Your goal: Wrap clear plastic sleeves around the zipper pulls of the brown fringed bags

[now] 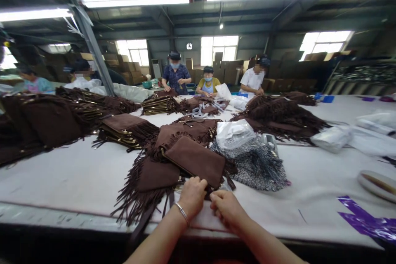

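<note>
A flat brown pouch lies tilted on a heap of brown fringed bags near the table's front edge. At the pouch's lower edge, my left hand, with a bracelet at the wrist, has its fingers curled closed. Just to its right my right hand is closed in a pinch, close to the pouch's lower corner. Whatever either hand grips is too small or hidden to make out. A black-and-white knitted cloth with a clear plastic bag on it lies to the right of the pouch.
Brown fringed stacks stand at left and back right. On the white table are clear plastic packs, a tape roll and purple film at right. Several people work across the table.
</note>
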Tool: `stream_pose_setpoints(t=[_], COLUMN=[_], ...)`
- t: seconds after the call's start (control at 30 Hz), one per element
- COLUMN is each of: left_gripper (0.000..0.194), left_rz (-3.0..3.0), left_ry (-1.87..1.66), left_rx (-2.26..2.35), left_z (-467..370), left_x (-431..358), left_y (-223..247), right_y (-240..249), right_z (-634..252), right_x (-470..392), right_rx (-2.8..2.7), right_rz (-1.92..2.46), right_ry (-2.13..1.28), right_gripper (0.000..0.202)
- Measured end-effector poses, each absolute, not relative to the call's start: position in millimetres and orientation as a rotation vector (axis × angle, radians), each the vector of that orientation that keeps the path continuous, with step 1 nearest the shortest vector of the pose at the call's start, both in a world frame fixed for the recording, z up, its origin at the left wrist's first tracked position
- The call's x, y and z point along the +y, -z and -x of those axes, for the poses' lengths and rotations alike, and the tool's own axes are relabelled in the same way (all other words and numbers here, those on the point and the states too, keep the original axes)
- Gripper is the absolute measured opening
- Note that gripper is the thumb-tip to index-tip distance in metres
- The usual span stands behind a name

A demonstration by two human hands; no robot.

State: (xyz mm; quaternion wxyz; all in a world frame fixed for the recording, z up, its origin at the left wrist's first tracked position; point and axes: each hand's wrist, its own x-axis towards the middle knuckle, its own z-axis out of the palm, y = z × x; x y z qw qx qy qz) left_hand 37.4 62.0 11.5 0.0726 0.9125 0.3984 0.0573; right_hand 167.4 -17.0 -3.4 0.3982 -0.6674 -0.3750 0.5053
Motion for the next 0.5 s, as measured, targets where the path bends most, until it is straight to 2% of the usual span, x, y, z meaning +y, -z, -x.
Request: stream_pose_setpoints(t=[0.1, 0.2, 0.37, 0.5], left_gripper=[0.022, 0.021, 0.013, 0.021], left_rz=[-2.75, -2.775, -2.852, -2.638], left_ry=[-0.172, -0.139, -0.119, -0.15], left_rx=[1.099, 1.042, 1.075, 1.261], left_z=[-34, -36, -52, -57], left_x=[66, 68, 63, 40], left_y=[-4, -5, -31, -44], right_y=[8, 12, 11, 13], right_z=[-166, -167, -170, -174], right_x=[-15, -13, -14, -15], right_rx=[-0.886, -0.821, -0.759, -0.596], right_rz=[1.665, 1.63, 1.594, 1.327], right_ry=[-1.292, -1.326, -1.379, -1.466], right_gripper=[0.023, 0.022, 0.035, 0.048])
